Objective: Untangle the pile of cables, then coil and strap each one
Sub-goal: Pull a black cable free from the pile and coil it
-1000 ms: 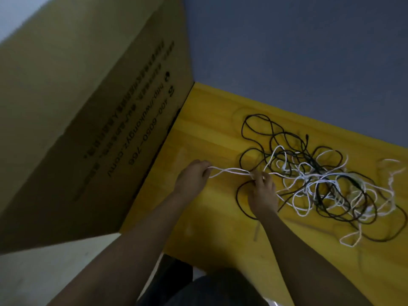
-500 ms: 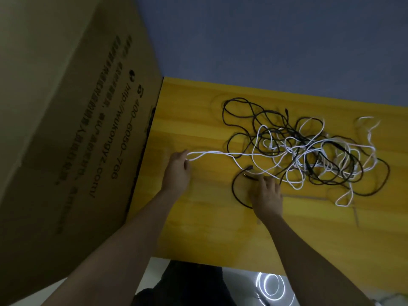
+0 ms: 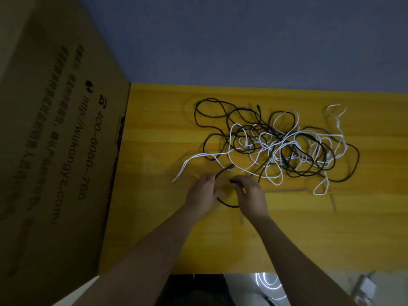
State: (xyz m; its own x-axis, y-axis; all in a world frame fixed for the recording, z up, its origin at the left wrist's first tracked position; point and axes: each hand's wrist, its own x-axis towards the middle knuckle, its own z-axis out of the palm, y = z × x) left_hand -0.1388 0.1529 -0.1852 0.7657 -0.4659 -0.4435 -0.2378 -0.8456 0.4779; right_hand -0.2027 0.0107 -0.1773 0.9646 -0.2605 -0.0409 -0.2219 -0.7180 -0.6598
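yellow wooden table [image 3: 154,228] sits against a blue-grey wall [image 3: 242,40], with a large cardboard box [image 3: 55,140] standing at its left edge. the pile [image 3: 280,146] of black and white cables lies on the far-right part of the table, still fully tangled; nothing is coiled or strapped yet.

a white cable [image 3: 187,164] trails out of the pile toward the box and lies free on the wood, no hand on it. a black cable [image 3: 223,200] loops out of the near side of the pile, between the two hands, with its plug [image 3: 230,166] lying just beyond them.

left hand [image 3: 202,195]: fingers curled at the left side of the black loop, apparently touching it; whether they pinch it cannot be told. right hand [image 3: 251,195]: fingers curled at a dark section of the black cable, apparently pinching it; the contact is small and dim.

both hands work at the near edge of the pile, likely because a loose end there gives a starting point for drawing one cable out.

caution: the black loop passes under white strands, so pulling may tighten the knot.
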